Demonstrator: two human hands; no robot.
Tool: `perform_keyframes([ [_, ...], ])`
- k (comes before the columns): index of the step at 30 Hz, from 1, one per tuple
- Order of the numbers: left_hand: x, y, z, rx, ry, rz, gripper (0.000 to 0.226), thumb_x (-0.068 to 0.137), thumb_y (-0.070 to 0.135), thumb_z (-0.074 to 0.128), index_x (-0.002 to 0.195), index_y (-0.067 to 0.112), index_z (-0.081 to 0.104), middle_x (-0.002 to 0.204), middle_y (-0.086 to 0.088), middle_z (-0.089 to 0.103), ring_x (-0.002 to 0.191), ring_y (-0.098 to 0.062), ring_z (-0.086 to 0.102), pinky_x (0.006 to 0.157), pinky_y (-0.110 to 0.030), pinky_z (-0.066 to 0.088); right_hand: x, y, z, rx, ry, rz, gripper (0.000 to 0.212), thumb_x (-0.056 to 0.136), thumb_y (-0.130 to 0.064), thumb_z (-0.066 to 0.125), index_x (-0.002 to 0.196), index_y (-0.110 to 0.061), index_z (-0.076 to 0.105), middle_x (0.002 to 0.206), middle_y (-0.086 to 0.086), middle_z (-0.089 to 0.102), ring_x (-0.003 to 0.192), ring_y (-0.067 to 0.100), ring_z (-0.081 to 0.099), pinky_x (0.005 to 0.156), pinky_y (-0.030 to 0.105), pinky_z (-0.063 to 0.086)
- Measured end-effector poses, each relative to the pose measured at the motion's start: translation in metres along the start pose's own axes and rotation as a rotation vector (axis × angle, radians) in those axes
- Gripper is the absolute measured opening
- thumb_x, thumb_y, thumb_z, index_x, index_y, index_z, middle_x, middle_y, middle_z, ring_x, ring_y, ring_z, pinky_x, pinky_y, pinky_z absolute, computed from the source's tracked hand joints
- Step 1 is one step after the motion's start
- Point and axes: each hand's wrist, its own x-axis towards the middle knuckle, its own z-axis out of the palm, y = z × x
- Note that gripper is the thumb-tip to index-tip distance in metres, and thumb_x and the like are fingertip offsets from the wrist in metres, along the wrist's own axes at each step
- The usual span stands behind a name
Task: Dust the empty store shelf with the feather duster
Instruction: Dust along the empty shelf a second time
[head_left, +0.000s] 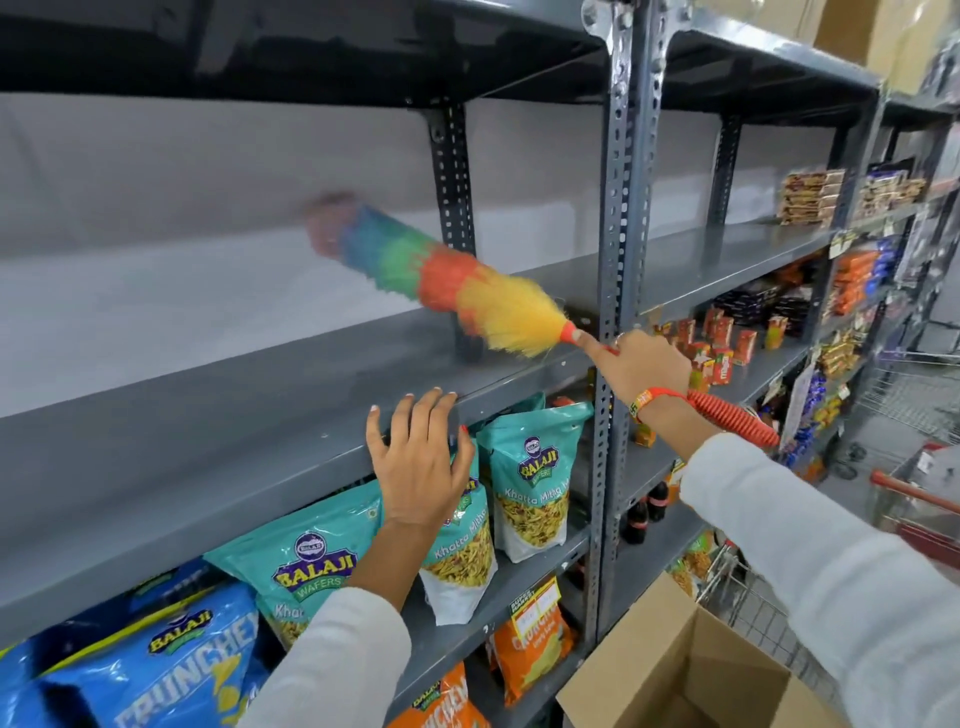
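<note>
The empty grey metal shelf runs across the middle of the view, with a white wall behind it. A rainbow feather duster hovers over the shelf, its far tip blurred near the back wall. My right hand is shut on the duster's red handle, forefinger stretched along it, and the ribbed red end sticks out past my wrist. My left hand rests open on the shelf's front edge, fingers spread.
Teal snack bags and blue ones fill the shelf below. A perforated grey upright divides the bays. Stocked shelves continue to the right. An open cardboard box sits at lower right beside a shopping trolley.
</note>
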Motion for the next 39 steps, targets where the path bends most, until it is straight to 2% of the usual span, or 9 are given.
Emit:
perform_keyframes([
  [6, -0.028, -0.048, -0.042, 0.106, 0.114, -0.010, 0.036, 0.090, 0.030, 0.044, 0.112, 0.011, 0.065, 0.116, -0.004, 0.066, 0.113, -0.024, 0.053, 0.108, -0.048, 0.021, -0.025, -0.080, 0.013, 0.079, -0.039, -0.279, 0.071, 0.079, -0.080, 0.033, 0.047, -0.017, 0.039, 0.062, 0.006, 0.057, 0.070, 0.032, 0.064, 0.058, 0.030, 0.041],
  [10, -0.064, -0.092, -0.091, 0.233, 0.048, -0.029, 0.044, 0.088, 0.033, 0.044, 0.128, 0.015, 0.051, 0.129, -0.006, 0.060, 0.126, -0.025, 0.045, 0.110, -0.052, 0.016, -0.059, -0.166, 0.025, 0.181, -0.105, -0.491, 0.075, 0.077, -0.080, 0.036, 0.059, -0.012, 0.061, 0.068, 0.008, 0.067, 0.074, 0.033, 0.064, 0.058, 0.029, 0.038],
  [16, -0.087, -0.154, -0.171, 0.285, -0.044, -0.157, 0.043, 0.088, 0.030, 0.045, 0.128, 0.015, 0.048, 0.130, -0.008, 0.058, 0.126, -0.026, 0.045, 0.113, -0.050, 0.016, -0.122, -0.283, 0.023, 0.317, -0.248, -0.784, 0.070, 0.079, -0.078, 0.039, 0.049, -0.014, 0.044, 0.059, 0.004, 0.055, 0.073, 0.030, 0.063, 0.058, 0.027, 0.036],
  [23, -0.109, -0.199, -0.232, 0.363, -0.089, -0.211, 0.040, 0.089, 0.030, 0.045, 0.126, 0.016, 0.047, 0.122, -0.007, 0.061, 0.118, -0.025, 0.048, 0.110, -0.044, 0.022, -0.160, -0.361, 0.021, 0.311, -0.323, -1.072, 0.074, 0.075, -0.083, 0.034, 0.049, -0.015, 0.047, 0.052, 0.001, 0.052, 0.059, 0.023, 0.054, 0.051, 0.025, 0.034],
  [25, -0.110, -0.205, -0.239, 0.377, -0.075, -0.212, 0.040, 0.089, 0.030, 0.046, 0.126, 0.015, 0.048, 0.121, -0.007, 0.062, 0.119, -0.024, 0.048, 0.110, -0.045, 0.022, -0.161, -0.374, 0.023, 0.299, -0.341, -1.102, 0.076, 0.074, -0.084, 0.034, 0.050, -0.014, 0.051, 0.053, 0.001, 0.054, 0.056, 0.021, 0.052, 0.051, 0.025, 0.034],
  [29, -0.109, -0.216, -0.240, 0.412, -0.048, -0.214, 0.037, 0.089, 0.029, 0.047, 0.122, 0.014, 0.052, 0.119, -0.006, 0.062, 0.118, -0.024, 0.050, 0.111, -0.046, 0.024, -0.163, -0.393, 0.025, 0.296, -0.336, -1.118, 0.076, 0.073, -0.085, 0.034, 0.045, -0.015, 0.044, 0.051, 0.000, 0.051, 0.053, 0.019, 0.050, 0.049, 0.024, 0.032],
  [33, -0.102, -0.223, -0.232, 0.445, -0.020, -0.213, 0.034, 0.090, 0.030, 0.046, 0.117, 0.013, 0.058, 0.116, -0.005, 0.063, 0.114, -0.024, 0.053, 0.110, -0.044, 0.024, -0.173, -0.407, 0.029, 0.288, -0.367, -1.088, 0.074, 0.072, -0.087, 0.030, 0.051, -0.019, 0.050, 0.065, 0.003, 0.059, 0.073, 0.025, 0.063, 0.063, 0.028, 0.043],
  [36, -0.097, -0.222, -0.224, 0.440, -0.011, -0.200, 0.034, 0.091, 0.029, 0.044, 0.115, 0.012, 0.060, 0.116, -0.006, 0.063, 0.113, -0.024, 0.053, 0.108, -0.045, 0.027, -0.173, -0.411, 0.029, 0.259, -0.348, -1.034, 0.076, 0.076, -0.083, 0.030, 0.075, -0.016, 0.066, 0.090, 0.009, 0.071, 0.090, 0.028, 0.066, 0.074, 0.032, 0.048],
  [39, -0.094, -0.216, -0.213, 0.450, 0.001, -0.178, 0.034, 0.091, 0.028, 0.042, 0.113, 0.011, 0.062, 0.114, -0.006, 0.064, 0.111, -0.024, 0.053, 0.106, -0.047, 0.028, -0.164, -0.402, 0.028, 0.192, -0.329, -0.947, 0.084, 0.078, -0.082, 0.029, 0.103, -0.011, 0.068, 0.105, 0.011, 0.070, 0.100, 0.030, 0.064, 0.081, 0.034, 0.045],
])
